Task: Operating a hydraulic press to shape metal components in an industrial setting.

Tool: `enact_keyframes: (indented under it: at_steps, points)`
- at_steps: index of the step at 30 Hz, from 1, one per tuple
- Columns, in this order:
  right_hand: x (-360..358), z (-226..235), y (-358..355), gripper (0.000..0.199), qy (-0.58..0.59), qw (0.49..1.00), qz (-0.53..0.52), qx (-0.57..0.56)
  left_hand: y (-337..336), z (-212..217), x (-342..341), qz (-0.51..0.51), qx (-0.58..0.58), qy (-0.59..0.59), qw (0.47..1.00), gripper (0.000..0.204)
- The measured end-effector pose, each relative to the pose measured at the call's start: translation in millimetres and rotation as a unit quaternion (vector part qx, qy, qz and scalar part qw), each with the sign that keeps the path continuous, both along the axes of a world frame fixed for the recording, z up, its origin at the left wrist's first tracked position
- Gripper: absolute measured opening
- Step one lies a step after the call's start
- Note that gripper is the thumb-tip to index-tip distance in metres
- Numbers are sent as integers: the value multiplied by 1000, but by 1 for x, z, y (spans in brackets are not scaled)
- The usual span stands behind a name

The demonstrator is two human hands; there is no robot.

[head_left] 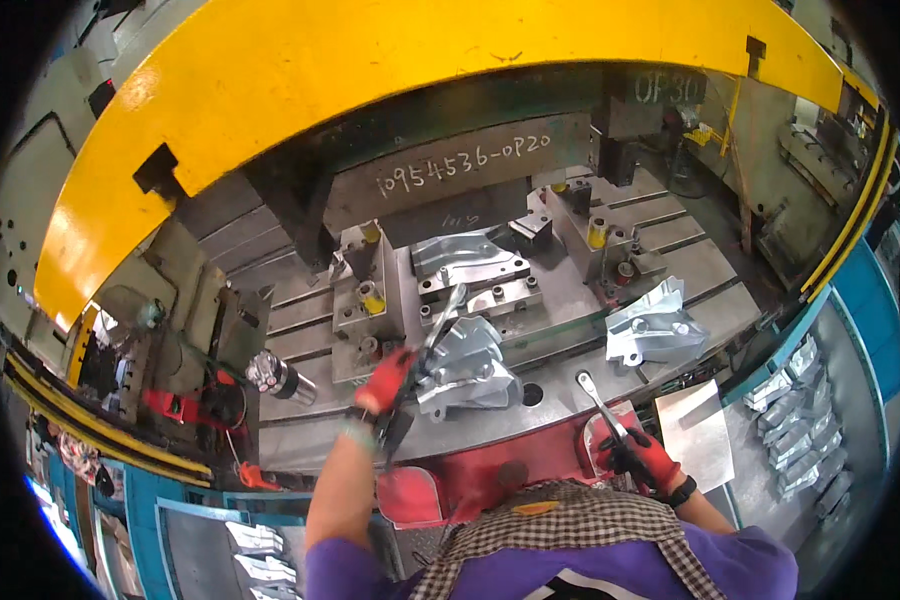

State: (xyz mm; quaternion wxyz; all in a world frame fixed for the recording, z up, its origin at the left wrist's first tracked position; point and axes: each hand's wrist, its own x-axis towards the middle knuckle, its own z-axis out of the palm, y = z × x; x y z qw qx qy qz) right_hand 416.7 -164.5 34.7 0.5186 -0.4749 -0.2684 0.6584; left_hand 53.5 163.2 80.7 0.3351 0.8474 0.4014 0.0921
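My left hand [385, 382], in a red glove, is closed around a long metal tool [440, 325] with a narrow bright upper end and dark lower part. The tool reaches up beside a shiny formed metal part [468, 372] at the front of the press bed; whether it touches is unclear. My right hand [650, 462], gloved in red and black, grips a metal hand tool [602, 405] with a round head, held over the bed's front edge. Beyond that tool lies another formed metal part [658, 328]. A third silvery part [465, 258] sits in the lower die [510, 295].
Overhead spans the yellow press frame [420, 45], with the upper die block [460, 170] beneath it. A metal bottle [280, 378] lies on the bed's left. A flat sheet [695, 435] is at my right. Blue-edged bins hold formed parts on the right [800, 430] and left [262, 555].
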Motion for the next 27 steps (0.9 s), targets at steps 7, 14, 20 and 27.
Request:
enact_keyframes:
  at_steps: [7,14,20,27]
  points:
    - [-14,0,-30,42,-52,993,-105,13,110,-9,80,-87,142,-66,984,34]
    - [-15,-6,-44,38,-23,975,-222,-6,127,-19,63,-112,202,-51,972,40]
    - [-13,5,-32,37,-36,983,-174,40,52,68,36,22,-188,-111,976,33]
    - [6,-2,9,55,16,984,-134,113,-83,71,14,20,-344,-230,910,37]
